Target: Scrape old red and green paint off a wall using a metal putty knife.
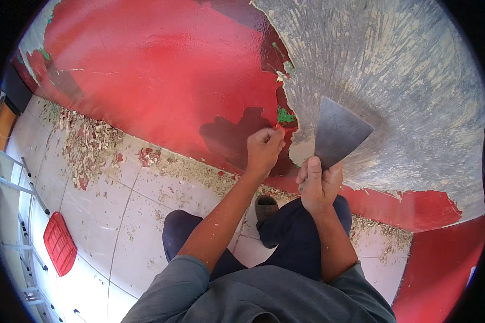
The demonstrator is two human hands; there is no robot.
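Note:
My right hand (322,185) is wrapped round the handle of a paint scraper (340,133). The wide grey metal blade points up in front of the bare part of the wall, and the handle is mostly hidden in my fingers. With thumb and fingers pinched together, my left hand (264,152) is at the ragged edge of the red paint (161,70). A small red paint peel (279,127) shows at its fingertips. Just beyond it, a patch of green paint (285,116) is exposed. Darker red paint (229,137) shows beside my left hand.
Scraped grey-beige wall (415,81) spreads to the right. Paint chips (89,142) are heaped and scattered over the light floor tiles (145,215) along the wall's foot. A red plastic piece (59,244) and a metal ladder (24,188) are at the left. My shoe (265,207) is near the wall.

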